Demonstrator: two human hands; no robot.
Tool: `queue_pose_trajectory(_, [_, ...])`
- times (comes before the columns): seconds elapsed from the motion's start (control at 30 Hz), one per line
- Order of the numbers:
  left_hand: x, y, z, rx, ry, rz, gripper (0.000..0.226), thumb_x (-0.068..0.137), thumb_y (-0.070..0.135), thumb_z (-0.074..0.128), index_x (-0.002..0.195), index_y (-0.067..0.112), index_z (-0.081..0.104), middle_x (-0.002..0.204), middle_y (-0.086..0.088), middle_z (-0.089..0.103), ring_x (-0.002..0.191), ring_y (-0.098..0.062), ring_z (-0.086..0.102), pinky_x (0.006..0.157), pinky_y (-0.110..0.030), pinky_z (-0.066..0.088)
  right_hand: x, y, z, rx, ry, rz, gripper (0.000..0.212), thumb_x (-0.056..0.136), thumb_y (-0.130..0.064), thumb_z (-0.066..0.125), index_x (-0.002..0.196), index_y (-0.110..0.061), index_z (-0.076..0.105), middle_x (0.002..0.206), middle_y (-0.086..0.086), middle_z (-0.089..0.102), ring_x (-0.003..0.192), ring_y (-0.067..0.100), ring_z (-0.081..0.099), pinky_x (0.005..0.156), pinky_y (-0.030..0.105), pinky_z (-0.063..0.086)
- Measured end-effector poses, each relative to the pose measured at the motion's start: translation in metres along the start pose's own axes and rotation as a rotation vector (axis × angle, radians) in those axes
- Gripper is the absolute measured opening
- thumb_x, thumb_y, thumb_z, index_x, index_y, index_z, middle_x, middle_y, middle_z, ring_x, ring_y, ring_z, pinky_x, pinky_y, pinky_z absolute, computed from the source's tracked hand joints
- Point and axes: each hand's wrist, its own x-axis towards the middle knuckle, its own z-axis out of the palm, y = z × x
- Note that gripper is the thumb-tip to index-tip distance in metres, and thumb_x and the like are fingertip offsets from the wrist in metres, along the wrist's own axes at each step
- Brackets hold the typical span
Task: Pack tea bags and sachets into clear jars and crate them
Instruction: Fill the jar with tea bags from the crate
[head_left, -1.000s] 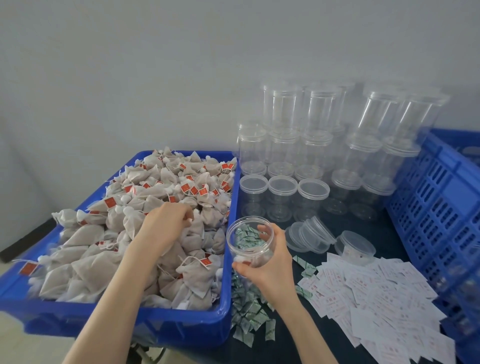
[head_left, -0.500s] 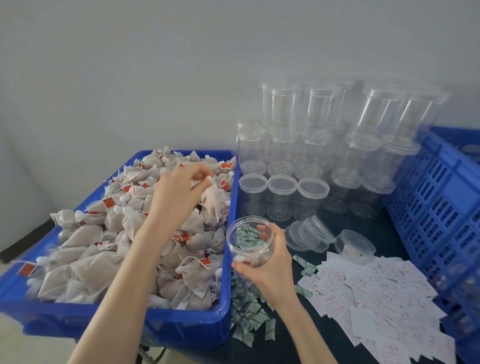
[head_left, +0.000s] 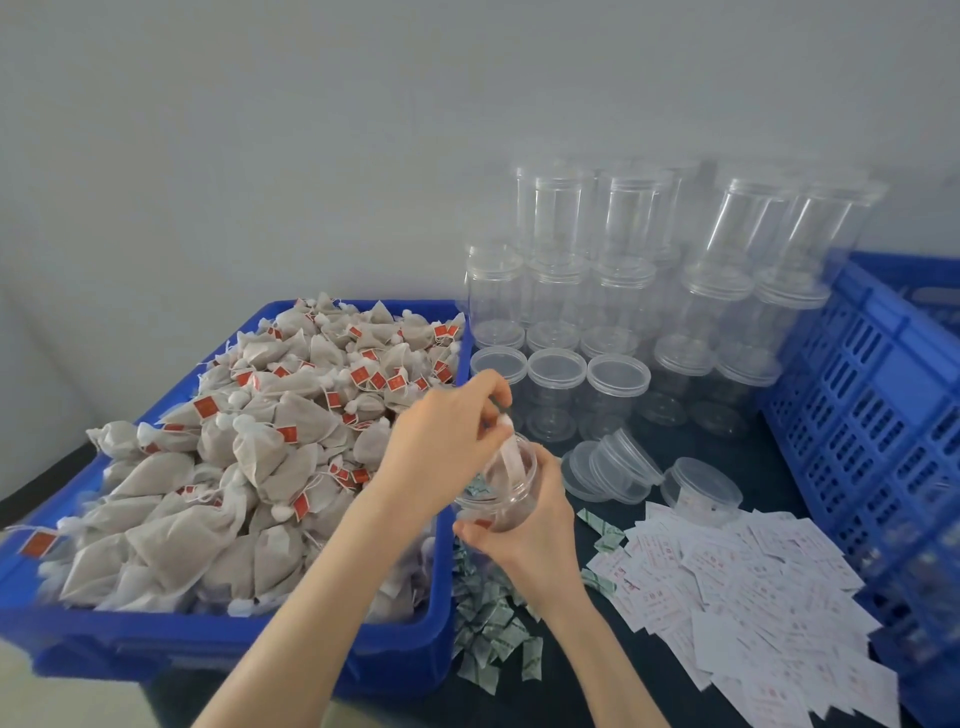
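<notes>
Dark table (head_left: 769, 447) (grey wall (head_left: 260, 130) behind).

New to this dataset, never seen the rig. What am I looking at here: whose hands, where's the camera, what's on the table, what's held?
No robot: a person works bare-handed, filmed by one wide-angle camera worn on the head, looking down. The left hand pinches a beige mesh tea bag and lowers it into a small clear plastic jar gripped by the right hand. Left is a blue plastic tray heaped with tea bags. On the dark table stand stacked empty clear jars, loose clear lids, small green-printed sachets and white paper labels. A blue slotted crate sits right.
</notes>
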Motion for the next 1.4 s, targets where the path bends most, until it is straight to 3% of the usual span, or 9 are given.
queue_pose_trajectory(0.2, [0.012, -0.002, 0.014, 0.125, -0.431, 0.031, 0.010, 0.084, 0.015, 0.066, 0.091, 0.022, 0.070, 0.088, 0.008, 0.069, 0.084, -0.013, 0.065, 0.079, -0.027, 0.053, 0.000, 0.001, 0.000, 0.022, -0.002, 0.013, 0.085, 0.048, -0.024, 0.088, 0.113, -0.061, 0.047, 0.113, -0.019, 0.066, 0.104, 0.007, 0.067, 0.077, 0.021, 0.057])
queue_pose_trajectory(0.33, [0.015, -0.004, 0.014, 0.238, -0.570, 0.129, 0.024, 0.087, 0.010, 0.057, 0.089, 0.024, 0.075, 0.063, 0.012, 0.055, 0.068, -0.012, 0.056, 0.070, -0.028, 0.051, 0.000, -0.001, 0.001, -0.012, -0.011, 0.008, 0.086, 0.047, -0.031, 0.088, 0.114, -0.061, 0.044, 0.112, -0.017, 0.067, 0.104, 0.008, 0.068, 0.083, 0.027, 0.058])
queue_pose_trajectory(0.43, [0.014, -0.009, 0.005, 0.141, -0.537, 0.095, 0.021, 0.090, 0.017, 0.061, 0.096, 0.030, 0.076, 0.073, 0.015, 0.066, 0.065, -0.005, 0.059, 0.072, -0.027, 0.052, 0.000, 0.000, 0.001, -0.017, -0.011, 0.003, 0.084, 0.049, -0.029, 0.089, 0.112, -0.062, 0.045, 0.112, -0.017, 0.065, 0.104, 0.009, 0.068, 0.079, 0.022, 0.057])
queue_pose_trajectory(0.57, [0.019, -0.037, -0.020, 0.192, -0.171, -0.057, 0.018, 0.091, 0.026, 0.062, 0.100, 0.037, 0.073, 0.088, 0.019, 0.069, 0.072, 0.000, 0.062, 0.073, -0.026, 0.055, -0.001, 0.002, -0.001, -0.015, 0.002, 0.016, 0.086, 0.045, -0.033, 0.089, 0.114, -0.058, 0.045, 0.119, -0.014, 0.062, 0.110, 0.007, 0.063, 0.084, 0.018, 0.053])
queue_pose_trajectory(0.7, [0.014, -0.070, -0.028, 0.466, -0.475, -0.286, 0.024, 0.092, 0.026, 0.061, 0.114, 0.033, 0.068, 0.111, 0.007, 0.066, 0.094, -0.014, 0.064, 0.087, -0.033, 0.054, -0.001, 0.002, -0.003, -0.024, 0.005, 0.039, 0.089, 0.043, -0.039, 0.089, 0.115, -0.061, 0.042, 0.123, -0.016, 0.060, 0.113, 0.003, 0.060, 0.091, 0.020, 0.052])
queue_pose_trajectory(0.83, [0.000, -0.083, -0.007, 0.551, -0.625, -0.397, 0.029, 0.086, 0.027, 0.060, 0.115, 0.028, 0.065, 0.099, 0.003, 0.063, 0.083, -0.016, 0.061, 0.068, -0.028, 0.048, -0.001, -0.001, -0.001, -0.020, -0.003, 0.050, 0.089, 0.043, -0.039, 0.088, 0.117, -0.056, 0.043, 0.124, -0.018, 0.059, 0.115, 0.003, 0.059, 0.090, 0.019, 0.052])
queue_pose_trajectory(1.03, [0.004, -0.090, 0.003, 0.587, -0.501, -0.359, 0.023, 0.088, 0.024, 0.057, 0.108, 0.028, 0.068, 0.108, -0.002, 0.065, 0.097, -0.023, 0.064, 0.076, -0.031, 0.049, -0.003, -0.004, 0.000, -0.036, 0.002, 0.045, 0.085, 0.043, -0.039, 0.086, 0.113, -0.061, 0.042, 0.121, -0.019, 0.058, 0.112, 0.001, 0.058, 0.086, 0.012, 0.050])
queue_pose_trajectory(1.23, [0.004, -0.078, -0.028, 0.327, -0.154, -0.229, 0.017, 0.095, 0.025, 0.057, 0.107, 0.022, 0.070, 0.084, 0.008, 0.062, 0.073, -0.009, 0.059, 0.073, -0.026, 0.051, -0.002, -0.004, 0.000, -0.026, 0.003, 0.048, 0.086, 0.042, -0.041, 0.087, 0.109, -0.067, 0.041, 0.121, -0.021, 0.058, 0.111, -0.003, 0.058, 0.085, 0.009, 0.048])
queue_pose_trajectory(1.4, [0.008, -0.044, -0.059, 0.162, 0.073, -0.033, 0.015, 0.092, 0.026, 0.061, 0.096, 0.020, 0.074, 0.084, 0.003, 0.072, 0.078, -0.014, 0.065, 0.076, -0.027, 0.052, -0.002, -0.004, 0.000, -0.009, -0.005, 0.059, 0.090, 0.041, -0.040, 0.087, 0.120, -0.049, 0.044, 0.122, -0.019, 0.057, 0.113, 0.001, 0.058, 0.090, 0.015, 0.051])
